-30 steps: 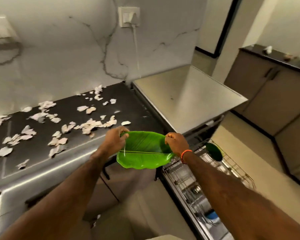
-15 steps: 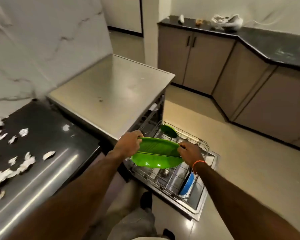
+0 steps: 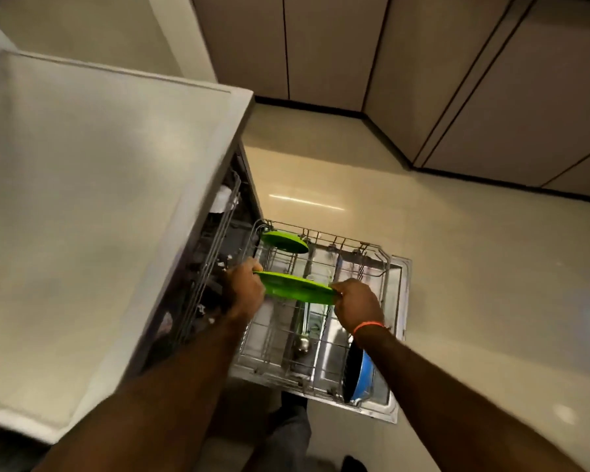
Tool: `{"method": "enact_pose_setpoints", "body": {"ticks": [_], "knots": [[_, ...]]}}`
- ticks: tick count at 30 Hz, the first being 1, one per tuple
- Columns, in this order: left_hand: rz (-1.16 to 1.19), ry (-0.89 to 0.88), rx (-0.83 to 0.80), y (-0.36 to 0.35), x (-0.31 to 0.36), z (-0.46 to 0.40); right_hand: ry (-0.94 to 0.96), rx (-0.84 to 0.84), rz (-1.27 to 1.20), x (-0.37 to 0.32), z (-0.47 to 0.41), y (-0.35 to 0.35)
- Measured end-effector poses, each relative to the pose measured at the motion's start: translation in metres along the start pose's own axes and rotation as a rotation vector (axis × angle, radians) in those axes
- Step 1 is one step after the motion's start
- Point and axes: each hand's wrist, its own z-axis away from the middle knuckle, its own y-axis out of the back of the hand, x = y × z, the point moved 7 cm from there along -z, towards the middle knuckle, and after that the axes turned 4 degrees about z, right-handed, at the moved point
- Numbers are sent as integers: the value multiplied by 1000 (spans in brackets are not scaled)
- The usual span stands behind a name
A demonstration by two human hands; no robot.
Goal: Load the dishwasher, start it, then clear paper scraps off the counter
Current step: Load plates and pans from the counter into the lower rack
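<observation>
While the lower rack [image 3: 324,338] stands pulled out over the open dishwasher door [image 3: 401,338], a green leaf-shaped plate [image 3: 295,289] is held edge-on above its middle tines.

Item: green leaf-shaped plate. Held at both ends: the rim is pinched at one tip by the left hand [image 3: 244,291], fingers curled over the edge, and at the opposite tip by the right hand [image 3: 356,304], likewise curled round the rim. It is judged light, stiff and probably plastic or melamine, hence unlikely to shatter; the glossy surface is likely slippery, so the narrow tips are the sensible holds, with the body left free to drop between tines.

Also recorded in the rack: a second green plate [image 3: 285,241], stood at the far corner; a blue pan [image 3: 358,376], set on edge at the near right; a ladle [image 3: 302,342], laid along the centre.

Adjoining: the dishwasher top [image 3: 92,206], pale and flat, at left; cabinet doors [image 3: 423,63] beyond a light floor [image 3: 474,267]. The counter and its paper scraps are not in view.
</observation>
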Motion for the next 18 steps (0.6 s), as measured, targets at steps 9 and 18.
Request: {"method": "enact_pose_setpoints", "body": {"ticks": [9,18], "knots": [[204,85,148,-132,-95,-171,-15,80,-12,40,-191,-122],[225,51,145,-181,-126,-231,-60,157,-56,63,-256,-173]]}}
